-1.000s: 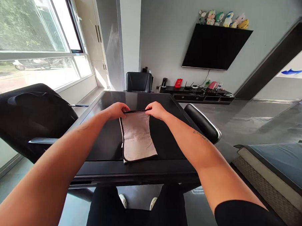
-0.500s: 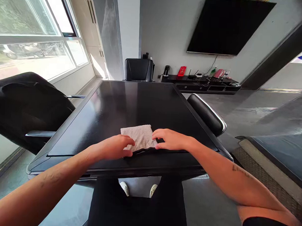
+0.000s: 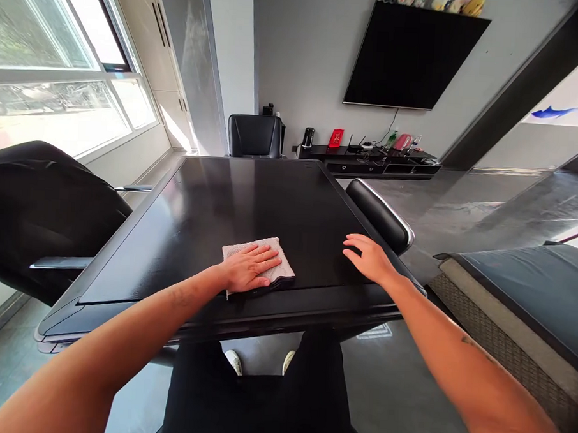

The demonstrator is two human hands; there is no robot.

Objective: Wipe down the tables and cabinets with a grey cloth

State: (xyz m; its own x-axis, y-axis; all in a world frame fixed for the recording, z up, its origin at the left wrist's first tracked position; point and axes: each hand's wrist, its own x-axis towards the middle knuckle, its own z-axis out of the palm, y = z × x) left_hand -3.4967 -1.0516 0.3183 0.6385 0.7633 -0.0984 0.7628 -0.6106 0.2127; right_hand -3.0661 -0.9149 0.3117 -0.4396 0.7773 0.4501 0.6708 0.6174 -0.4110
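A light pinkish-grey cloth (image 3: 283,267), folded into a flat rectangle, lies near the front edge of the black table (image 3: 271,196). My left hand (image 3: 248,268) rests flat on top of it, fingers stretched out and slightly spread, hiding its middle. Off to the right, apart from the cloth, my right hand (image 3: 368,255) hovers near the table's right side with nothing in it. Its fingers are loosely curved and apart from the thumb.
Black chairs stand at the left (image 3: 44,218), the far end (image 3: 255,137) and the right (image 3: 382,217) of the table. A padded couch-like piece (image 3: 530,284) is at the far right. By the back wall, a low black cabinet (image 3: 368,162) sits under a television (image 3: 413,59).
My left hand has moved onto the cloth and flattened out on it. My right hand has left the cloth's right edge and moved away to the right. The view has shifted slightly.
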